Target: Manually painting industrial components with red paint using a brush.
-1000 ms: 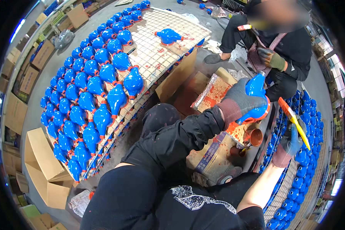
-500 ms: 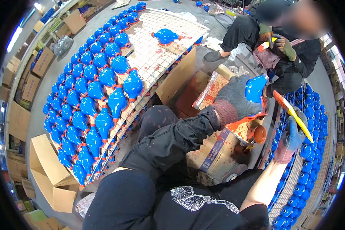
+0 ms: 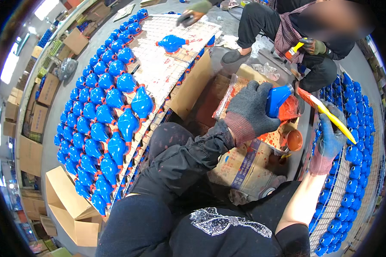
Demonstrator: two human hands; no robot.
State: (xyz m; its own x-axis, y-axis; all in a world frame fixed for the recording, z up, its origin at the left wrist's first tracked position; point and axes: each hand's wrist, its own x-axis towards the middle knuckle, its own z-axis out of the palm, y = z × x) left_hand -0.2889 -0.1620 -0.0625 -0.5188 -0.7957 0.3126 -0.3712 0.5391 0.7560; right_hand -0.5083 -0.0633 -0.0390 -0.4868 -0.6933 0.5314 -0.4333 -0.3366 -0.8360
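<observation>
Gripping a blue casting [image 3: 278, 101] just beyond the far right corner of the taped carton [image 3: 246, 165], the left hand [image 3: 254, 107] has its grey-gloved fingers curled around the part, whose exposed rim is coated red. Farther right of the carton, the right hand [image 3: 329, 135] closes its fingers around a yellow-handled brush [image 3: 336, 122]. The brush's red bristles point back toward the casting; whether they touch it, I cannot tell. An orange-brown cup [image 3: 294, 140] sits at the carton's upper right. Left of the carton, a mesh-topped rack [image 3: 158, 70] carries rows of blue castings with red ends, and an open cardboard box [image 3: 68, 205] lies farther left. Right of the carton, another rack [image 3: 332, 197] bears more blue pieces. Beyond the carton sits a co-worker [image 3: 266, 28], one gloved hand [image 3: 315, 46] around a second brush [image 3: 294, 50]. Another gloved hand [image 3: 191, 18] hangs above the left rack's far end; its grip is unclear.
</observation>
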